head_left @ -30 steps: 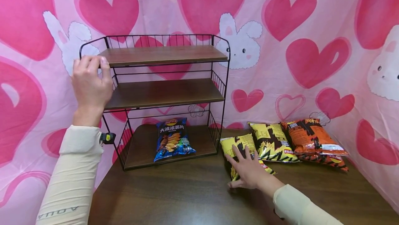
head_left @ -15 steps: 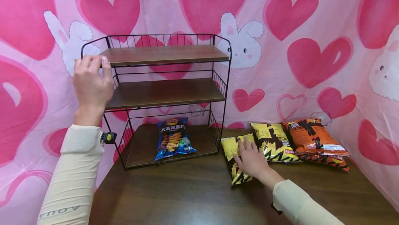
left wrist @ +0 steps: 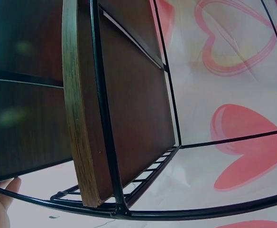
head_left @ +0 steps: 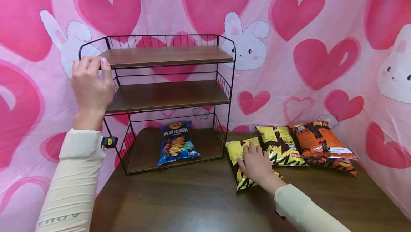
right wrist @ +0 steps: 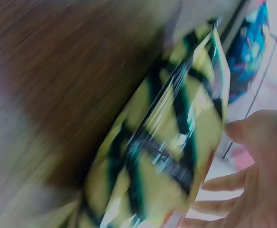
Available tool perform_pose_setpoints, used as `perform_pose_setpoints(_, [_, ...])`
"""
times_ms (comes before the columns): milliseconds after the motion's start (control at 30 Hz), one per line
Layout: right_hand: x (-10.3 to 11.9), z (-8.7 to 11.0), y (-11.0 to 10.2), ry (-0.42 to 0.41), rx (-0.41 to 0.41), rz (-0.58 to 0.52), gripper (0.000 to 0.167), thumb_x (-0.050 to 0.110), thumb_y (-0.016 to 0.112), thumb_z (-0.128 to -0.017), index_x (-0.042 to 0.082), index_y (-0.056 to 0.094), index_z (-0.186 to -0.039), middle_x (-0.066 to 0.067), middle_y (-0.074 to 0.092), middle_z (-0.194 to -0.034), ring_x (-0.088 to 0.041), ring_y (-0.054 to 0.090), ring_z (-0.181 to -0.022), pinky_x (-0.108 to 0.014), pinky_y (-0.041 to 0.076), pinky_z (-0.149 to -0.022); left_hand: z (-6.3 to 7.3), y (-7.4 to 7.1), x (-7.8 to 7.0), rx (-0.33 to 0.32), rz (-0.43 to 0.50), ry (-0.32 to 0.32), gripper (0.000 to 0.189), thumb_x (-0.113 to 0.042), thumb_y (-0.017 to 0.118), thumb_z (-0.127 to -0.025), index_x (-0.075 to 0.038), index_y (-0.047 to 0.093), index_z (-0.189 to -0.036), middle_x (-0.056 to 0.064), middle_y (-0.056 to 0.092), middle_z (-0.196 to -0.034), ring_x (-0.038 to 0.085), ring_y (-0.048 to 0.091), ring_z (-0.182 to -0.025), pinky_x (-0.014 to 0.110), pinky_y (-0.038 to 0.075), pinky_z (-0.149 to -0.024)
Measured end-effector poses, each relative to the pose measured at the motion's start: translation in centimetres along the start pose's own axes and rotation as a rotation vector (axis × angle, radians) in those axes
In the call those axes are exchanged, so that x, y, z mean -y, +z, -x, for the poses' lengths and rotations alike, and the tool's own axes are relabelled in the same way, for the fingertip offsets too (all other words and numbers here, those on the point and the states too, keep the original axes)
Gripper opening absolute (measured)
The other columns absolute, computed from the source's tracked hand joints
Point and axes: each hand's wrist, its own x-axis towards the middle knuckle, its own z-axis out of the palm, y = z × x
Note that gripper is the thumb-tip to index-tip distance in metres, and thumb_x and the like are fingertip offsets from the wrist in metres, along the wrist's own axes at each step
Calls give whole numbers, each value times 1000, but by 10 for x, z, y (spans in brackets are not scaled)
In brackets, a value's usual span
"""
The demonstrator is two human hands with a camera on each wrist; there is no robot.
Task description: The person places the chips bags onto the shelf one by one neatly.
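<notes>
In the head view my left hand (head_left: 91,85) grips the upper left front corner of a three-tier wire rack with wooden shelves (head_left: 170,94). The left wrist view shows those fingers (left wrist: 1,202) at the rack's black wire. My right hand (head_left: 258,164) rests on the face of a yellow-and-black chip bag (head_left: 236,150), which lies on the table right of the rack. In the right wrist view its fingers (right wrist: 224,183) are extended against the bag, thumb apart from them. The hand covers part of the bag. A blue chip bag (head_left: 178,144) lies on the bottom shelf.
A second yellow chip bag (head_left: 279,146) lies right of the first. Farther right, an orange chip bag (head_left: 321,139) lies on top of another orange bag (head_left: 340,164). A pink heart-print cloth (head_left: 295,18) hangs behind the brown table (head_left: 179,200).
From spread above the lower part of the yellow bag, my right hand has moved up onto its face, fingers drawn closer together. My left hand keeps its place on the rack.
</notes>
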Motion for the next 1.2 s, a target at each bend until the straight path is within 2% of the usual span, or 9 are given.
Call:
perform_pose_setpoints(100, [22, -4, 6, -12, -7, 78, 61, 43, 63, -98, -5, 56, -135, -27, 49, -145, -55, 47, -129, -73, 39, -100, 0, -1, 1, -5, 0, -6, 47, -31, 46, -105, 8, 72, -102, 29, 68, -104, 52, 56, -100, 61, 40, -87])
perform_pose_setpoints(233, [44, -7, 15, 68, 121, 169, 70, 45, 60, -100, -7, 48, -145, -30, 38, -156, -62, 34, -139, -80, 25, -107, 0, -1, 2, 6, 2, -4, 48, -32, 46, -105, 8, 72, -102, 29, 68, -105, 52, 56, -101, 61, 40, -88])
perform_pose_setpoints(400, [54, -9, 28, 120, 188, 279, 55, 24, 49, -107, -11, 42, -148, -34, 31, -159, -64, 28, -142, -80, 20, -110, 1, -2, 1, 19, 8, -2, 48, -33, 45, -105, 8, 72, -104, 29, 67, -105, 51, 56, -101, 60, 41, -88])
perform_pose_setpoints(600, [59, -8, 40, 120, -20, 322, 43, 8, 39, -106, -17, 50, -139, -35, 44, -151, -61, 44, -133, -70, 36, -109, -3, -1, -2, 16, 9, 4, 48, -33, 45, -105, 8, 72, -103, 29, 67, -105, 50, 57, -102, 60, 41, -88])
perform_pose_setpoints(767, [58, -8, 45, 104, -286, 362, 36, 3, 45, -100, -18, 63, -123, -31, 62, -133, -55, 61, -117, -62, 50, -98, -5, -1, -3, 16, 5, 10, 48, -32, 45, -105, 8, 72, -103, 29, 67, -105, 50, 57, -103, 60, 41, -89])
perform_pose_setpoints(867, [57, -10, 44, 78, -392, 362, 32, 1, 48, -95, -18, 70, -108, -33, 68, -116, -53, 68, -103, -59, 55, -89, -5, -2, -3, 11, 2, 9, 47, -31, 45, -105, 8, 71, -102, 29, 67, -104, 51, 57, -102, 61, 40, -89])
perform_pose_setpoints(1000, [53, -12, 40, -11, -379, 340, 23, -1, 55, -89, -9, 76, -84, -32, 70, -90, -45, 70, -83, -51, 58, -73, -4, -3, -3, 11, -3, 10, 47, -31, 45, -105, 8, 71, -101, 29, 67, -104, 51, 57, -102, 62, 40, -88])
perform_pose_setpoints(1133, [43, -14, 38, -147, -334, 248, 21, -5, 65, -82, 7, 71, -66, -17, 66, -66, -33, 65, -61, -46, 55, -52, -2, -3, -2, 11, 0, 9, 47, -31, 45, -105, 8, 71, -102, 29, 67, -104, 51, 57, -102, 62, 41, -88])
perform_pose_setpoints(1200, [39, -14, 36, -192, -304, 206, 23, -6, 67, -80, 11, 68, -65, -11, 66, -64, -31, 64, -57, -47, 53, -48, -1, -3, -1, 10, 3, 6, 47, -31, 46, -105, 8, 72, -102, 29, 67, -104, 51, 57, -102, 62, 41, -88])
